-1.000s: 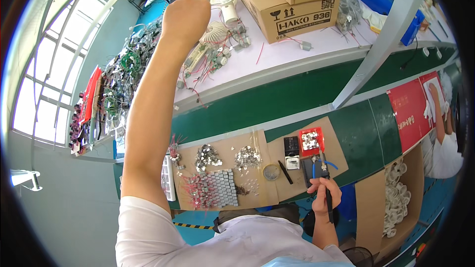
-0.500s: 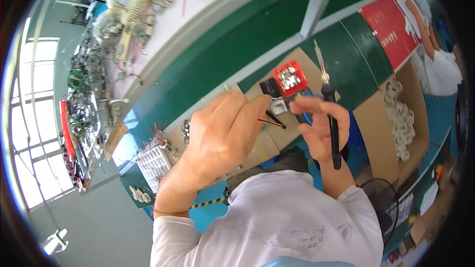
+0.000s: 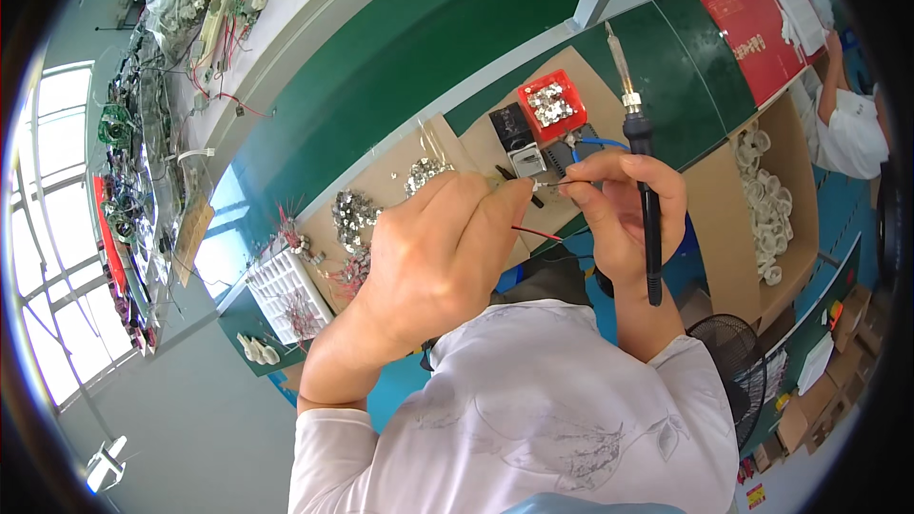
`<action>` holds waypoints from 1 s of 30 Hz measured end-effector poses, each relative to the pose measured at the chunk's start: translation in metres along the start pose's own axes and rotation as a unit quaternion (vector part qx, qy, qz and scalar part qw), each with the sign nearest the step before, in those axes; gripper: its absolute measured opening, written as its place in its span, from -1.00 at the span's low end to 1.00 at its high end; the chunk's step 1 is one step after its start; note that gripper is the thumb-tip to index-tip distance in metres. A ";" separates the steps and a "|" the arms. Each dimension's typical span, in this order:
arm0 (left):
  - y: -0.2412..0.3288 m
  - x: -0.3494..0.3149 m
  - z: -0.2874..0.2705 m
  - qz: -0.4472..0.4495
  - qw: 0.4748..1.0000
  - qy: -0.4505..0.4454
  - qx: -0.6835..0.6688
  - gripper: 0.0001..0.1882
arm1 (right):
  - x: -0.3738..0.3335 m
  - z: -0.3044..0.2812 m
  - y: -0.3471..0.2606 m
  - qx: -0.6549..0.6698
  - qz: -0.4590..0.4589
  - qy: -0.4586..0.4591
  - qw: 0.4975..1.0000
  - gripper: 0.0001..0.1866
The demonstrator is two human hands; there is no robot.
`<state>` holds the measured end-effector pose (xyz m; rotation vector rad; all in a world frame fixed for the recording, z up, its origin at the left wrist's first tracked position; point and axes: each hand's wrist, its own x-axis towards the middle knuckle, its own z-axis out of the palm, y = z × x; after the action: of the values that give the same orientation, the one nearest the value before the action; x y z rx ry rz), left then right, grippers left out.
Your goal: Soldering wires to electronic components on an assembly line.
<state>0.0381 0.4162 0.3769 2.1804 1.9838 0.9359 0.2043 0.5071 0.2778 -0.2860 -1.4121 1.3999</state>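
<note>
My left hand is closed in a pinch, with a red wire sticking out beneath its fingertips. A small silvery piece shows at those fingertips; its exact kind is too small to tell. My right hand keeps a soldering iron between its fingers, metal tip up and black handle down. Its thumb and index finger also pinch a thin dark strand that reaches toward the left fingertips. Just beyond the hands stands a red tray of small silvery metal pieces, beside a black block.
Piles of metal pieces lie on cardboard at left, near a white rack with wires. A cardboard box of white rings stands right. A black fan is by my right arm. Another person works far right.
My right hand's thumb and index finger have come together on the thin strand, close to my left fingertips. The soldering iron stays in that hand. My view has shifted, uncovering the metal piles.
</note>
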 end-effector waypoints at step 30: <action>-0.079 -0.305 0.256 -0.277 0.939 0.021 -0.201 -0.84 | -0.188 -0.023 0.149 -0.174 0.018 -0.149 0.973 -0.73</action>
<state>0.0866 0.2410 0.0140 1.2967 2.0230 1.1565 0.2234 0.4163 0.0555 -0.3376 -1.9136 1.2540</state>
